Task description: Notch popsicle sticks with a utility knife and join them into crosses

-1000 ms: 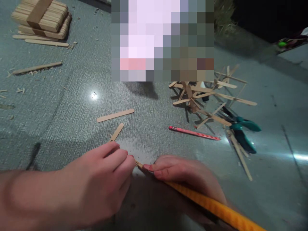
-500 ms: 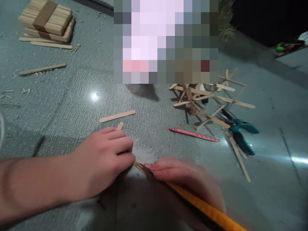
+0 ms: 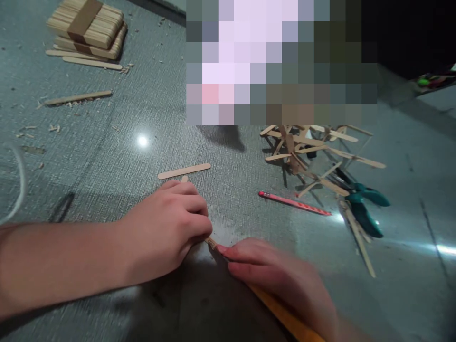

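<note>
My left hand (image 3: pixel 174 223) is curled and pressed down on a wooden craft stick (image 3: pixel 211 243), whose marked end pokes out past the fingertips. In my right hand (image 3: pixel 281 270) lies an orange-handled utility knife (image 3: pixel 276 306), its handle running under the palm toward the bottom edge. Its blade is mostly hidden by the right fingers, which come up to the end of the stick. The tip of another craft stick (image 3: pixel 184 179) shows behind my left knuckles. One loose craft stick (image 3: pixel 184 171) lies just beyond.
A red pencil (image 3: pixel 295 203) lies to the right, near teal-handled pliers (image 3: pixel 368 209) and a lattice of joined sticks (image 3: pixel 290 142). Bundled craft sticks (image 3: pixel 103 28) stand at the back left, with shavings around. A white curved rim (image 3: pixel 21 180) shows at left. A pixelated patch covers the top centre.
The scene has shifted to the right in view. My right fingers have come closer to the stick's end, and the blade that showed before is now mostly covered.
</note>
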Tool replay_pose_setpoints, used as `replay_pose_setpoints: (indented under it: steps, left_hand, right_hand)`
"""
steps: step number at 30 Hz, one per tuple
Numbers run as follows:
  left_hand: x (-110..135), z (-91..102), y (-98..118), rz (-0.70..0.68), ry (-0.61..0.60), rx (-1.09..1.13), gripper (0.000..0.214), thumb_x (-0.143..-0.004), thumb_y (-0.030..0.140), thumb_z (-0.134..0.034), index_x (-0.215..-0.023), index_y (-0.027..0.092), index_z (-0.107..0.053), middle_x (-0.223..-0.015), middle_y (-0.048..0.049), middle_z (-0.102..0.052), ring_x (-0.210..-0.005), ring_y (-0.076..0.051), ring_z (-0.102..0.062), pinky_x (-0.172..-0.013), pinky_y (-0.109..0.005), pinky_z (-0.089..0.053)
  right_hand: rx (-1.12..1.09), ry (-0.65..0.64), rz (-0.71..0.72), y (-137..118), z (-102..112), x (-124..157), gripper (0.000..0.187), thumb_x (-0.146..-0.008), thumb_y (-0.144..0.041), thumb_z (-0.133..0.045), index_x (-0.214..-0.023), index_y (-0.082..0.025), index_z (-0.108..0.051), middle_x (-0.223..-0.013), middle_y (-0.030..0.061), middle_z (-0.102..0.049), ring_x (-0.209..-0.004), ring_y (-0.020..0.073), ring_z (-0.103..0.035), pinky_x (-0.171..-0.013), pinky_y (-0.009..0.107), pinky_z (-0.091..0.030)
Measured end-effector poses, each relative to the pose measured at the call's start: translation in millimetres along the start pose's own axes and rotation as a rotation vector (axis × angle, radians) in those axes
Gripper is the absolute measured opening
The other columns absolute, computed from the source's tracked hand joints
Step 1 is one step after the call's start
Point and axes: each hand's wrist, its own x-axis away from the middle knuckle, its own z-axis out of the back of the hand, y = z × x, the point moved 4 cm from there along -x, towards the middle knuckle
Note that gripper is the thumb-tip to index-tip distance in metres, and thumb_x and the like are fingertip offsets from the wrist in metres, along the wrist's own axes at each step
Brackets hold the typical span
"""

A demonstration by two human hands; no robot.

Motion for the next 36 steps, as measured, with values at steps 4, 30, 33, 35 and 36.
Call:
replay_pose_setpoints:
  steps: [4,30,33,35,36]
  left_hand:
    - [0,-0.9,0,-0.014,0.0,-0.015,0.017,-0.094,0.017,-0.061,-0.083,0.019,-0.074,-0.081,0.0,-0.067,-0.085,-0.019,-0.054,-0.082,-0.036,-0.036]
    - [2,-1.7,0,-0.054,-0.012,-0.026,0.022,-0.09,0.007,-0.056,-0.076,0.018,-0.069,-0.08,-0.0014,-0.066,-0.083,-0.019,-0.053,-0.082,-0.035,-0.037]
    - [3,-1.2,1,-0.055,-0.028,-0.029,0.022,-0.088,0.004,-0.053,-0.077,0.016,-0.068,-0.082,-0.0027,-0.065,-0.083,-0.019,-0.052,-0.081,-0.035,-0.039]
    - [3,-1.0,2,-0.054,-0.029,-0.035,0.023,-0.088,0.005,-0.052,-0.077,0.016,-0.068,-0.082,-0.0031,-0.065,-0.083,-0.019,-0.052,-0.081,-0.035,-0.039]
    - [3,-1.0,2,-0.052,-0.03,-0.039,0.023,-0.089,0.005,-0.052,-0.077,0.017,-0.068,-0.082,-0.0033,-0.064,-0.083,-0.019,-0.052,-0.081,-0.036,-0.039]
  right_hand:
    - [0.027,0.026,0.028,0,-5,3,0.045,-0.101,-0.02,-0.056,-0.142,-0.04,-0.054,-0.104,-0.0038,-0.079,-0.088,0.015,-0.076,-0.075,0.025,-0.062]
    - [0.402,0.169,0.148,-21,-18,8,0.021,-0.095,-0.009,-0.057,-0.101,-0.021,-0.073,-0.1,0.0048,-0.078,-0.094,0.0193,-0.074,-0.08,0.033,-0.064]
    - [0.394,0.239,0.084,-24,-21,11,0.026,-0.091,-0.004,-0.059,-0.102,-0.022,-0.074,-0.102,0.0045,-0.079,-0.094,0.0213,-0.075,-0.084,0.036,-0.065]
    - [0.382,0.23,0.07,-23,-22,16,0.029,-0.091,-0.005,-0.059,-0.105,-0.025,-0.074,-0.106,0.0039,-0.079,-0.097,0.0234,-0.075,-0.086,0.039,-0.065]
    - [0.36,0.208,0.068,-21,-22,19,0.028,-0.092,-0.008,-0.059,-0.106,-0.027,-0.075,-0.107,0.0037,-0.079,-0.098,0.0244,-0.075,-0.086,0.04,-0.065]
